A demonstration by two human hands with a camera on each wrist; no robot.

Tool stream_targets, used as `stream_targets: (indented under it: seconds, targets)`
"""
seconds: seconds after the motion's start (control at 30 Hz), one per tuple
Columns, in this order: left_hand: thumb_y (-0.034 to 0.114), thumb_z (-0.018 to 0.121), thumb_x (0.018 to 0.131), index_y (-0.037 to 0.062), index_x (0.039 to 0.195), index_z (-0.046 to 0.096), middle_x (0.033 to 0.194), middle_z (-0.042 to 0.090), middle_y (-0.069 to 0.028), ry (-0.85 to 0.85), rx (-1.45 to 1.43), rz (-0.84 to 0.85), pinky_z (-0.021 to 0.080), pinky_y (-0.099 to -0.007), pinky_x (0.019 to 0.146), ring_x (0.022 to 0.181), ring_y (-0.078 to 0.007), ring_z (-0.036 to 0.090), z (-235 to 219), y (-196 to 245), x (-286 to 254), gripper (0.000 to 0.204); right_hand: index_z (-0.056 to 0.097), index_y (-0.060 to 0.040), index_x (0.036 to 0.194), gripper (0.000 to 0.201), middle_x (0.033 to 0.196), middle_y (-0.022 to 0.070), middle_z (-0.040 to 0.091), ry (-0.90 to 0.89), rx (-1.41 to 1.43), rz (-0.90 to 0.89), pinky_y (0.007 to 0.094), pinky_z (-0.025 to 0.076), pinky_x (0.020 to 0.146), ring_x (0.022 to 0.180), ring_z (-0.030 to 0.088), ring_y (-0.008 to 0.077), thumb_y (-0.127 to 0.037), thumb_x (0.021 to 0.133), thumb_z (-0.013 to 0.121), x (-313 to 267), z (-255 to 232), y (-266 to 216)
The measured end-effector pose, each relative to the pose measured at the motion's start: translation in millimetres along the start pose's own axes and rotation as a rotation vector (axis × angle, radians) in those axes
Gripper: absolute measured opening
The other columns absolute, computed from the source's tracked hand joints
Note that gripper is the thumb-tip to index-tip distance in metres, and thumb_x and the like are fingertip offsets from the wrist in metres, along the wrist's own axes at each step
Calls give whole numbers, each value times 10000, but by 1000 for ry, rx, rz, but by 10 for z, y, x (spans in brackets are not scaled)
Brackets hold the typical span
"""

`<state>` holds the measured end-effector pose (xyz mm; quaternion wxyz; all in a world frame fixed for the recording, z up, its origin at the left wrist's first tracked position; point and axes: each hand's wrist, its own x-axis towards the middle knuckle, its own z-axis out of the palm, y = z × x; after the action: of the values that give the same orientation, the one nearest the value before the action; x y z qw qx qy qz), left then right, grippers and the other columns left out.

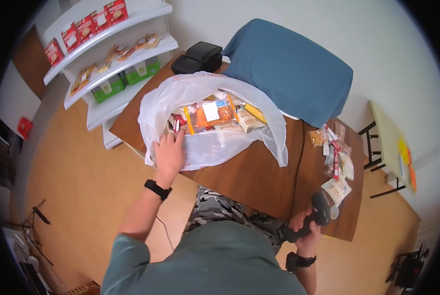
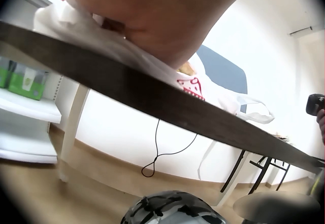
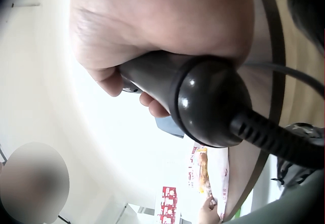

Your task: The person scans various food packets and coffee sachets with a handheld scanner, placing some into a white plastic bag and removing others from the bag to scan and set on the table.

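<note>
A white plastic bag [image 1: 215,152] lies wide on the brown table, full of packaged food. On top inside it is an orange-edged clear packet [image 1: 214,114] with a white label. My left hand [image 1: 169,151] is at the bag's left rim, its fingers reaching over the edge beside a red-and-white packet [image 1: 177,123]. In the left wrist view the hand [image 2: 147,16] covers part of the bag, and its fingertips are hidden. Over the table's front right edge, my right hand [image 1: 306,232] grips a black corded barcode scanner [image 1: 319,209] by its handle; the cord end [image 3: 213,102] faces the right wrist camera.
Several small packets [image 1: 335,157] lie in a pile on the table's right side. A black receipt printer [image 1: 198,58] and a blue cloth-covered object [image 1: 288,69] stand at the back. Left is a white shelf [image 1: 126,56] with red boxes and snacks. A dark cable [image 1: 298,172] crosses the table.
</note>
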<state>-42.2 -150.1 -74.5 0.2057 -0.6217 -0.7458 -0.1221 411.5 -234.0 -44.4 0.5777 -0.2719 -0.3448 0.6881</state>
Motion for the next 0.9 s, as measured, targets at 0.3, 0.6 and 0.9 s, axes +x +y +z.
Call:
stream_targets:
  seconds: [0.3,0.6,0.9]
  targets:
    - [115,569,882,98,1179,623,972,606,-36,130,62,-86,402,-442,840,986,-229,573,-125,-169,112,303,503,-105,1109,426,723,36,489,-58,7,-14,334,381,634,628,485,174,-378,863,718,-20,-47,70]
    - [109,625,812,104,1021,608,992,636,-52,271,-453,335,492,-410,739,894,-254,612,-14,-179,571,210,476,-109,1144,431,737,32,478,-73,60,0,328,386,644,630,469,162,-385,899,699,12,-14,117]
    - [212,614,897,66,1321,527,1313,577,-150,102,-364,36,535,-440,815,982,-327,668,-27,243,367,457,490,-101,1146,416,736,32,481,15,114,-27,322,384,637,639,476,163,-387,912,682,-19,-133,133]
